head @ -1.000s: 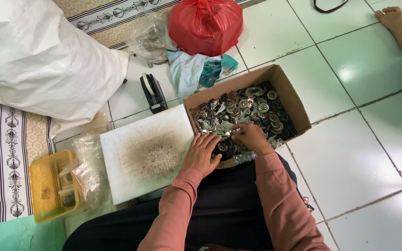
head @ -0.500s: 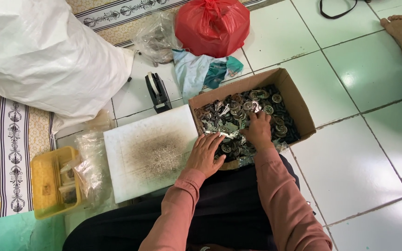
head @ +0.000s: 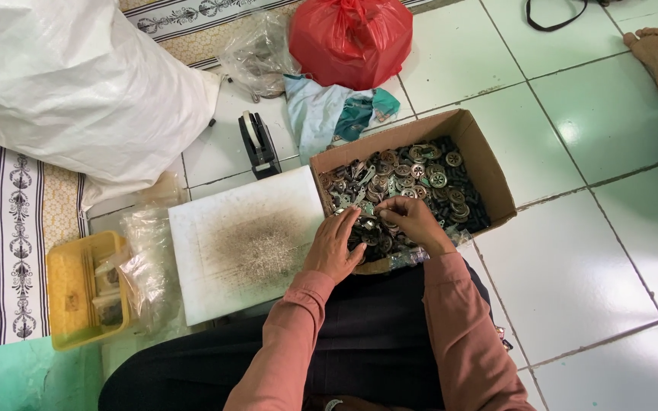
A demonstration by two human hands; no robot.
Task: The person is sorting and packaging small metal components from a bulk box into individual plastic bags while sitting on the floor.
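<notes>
Metal parts (head: pixel 420 179) fill the cardboard box (head: pixel 489 164), some pinched between both hands' fingers (head: pixel 390 217).

A cardboard box (head: pixel 489 171) full of small metal parts (head: pixel 420 179) sits on the tiled floor (head: pixel 573 259), with a flat board (head: pixel 245 243) touching its left side; a tray (head: pixel 78 297) lies further left; a tape dispenser (head: pixel 257 144), a sack (head: pixel 78 84) and a tied bag (head: pixel 352 38) lie behind; both hands (head: pixel 375 232) rest in the box.

An open brown cardboard box (head: pixel 489 171) is sitting on the pale green tiled floor, holding a jumbled heap of small dark and silvery metal parts (head: pixel 420 179).
</notes>
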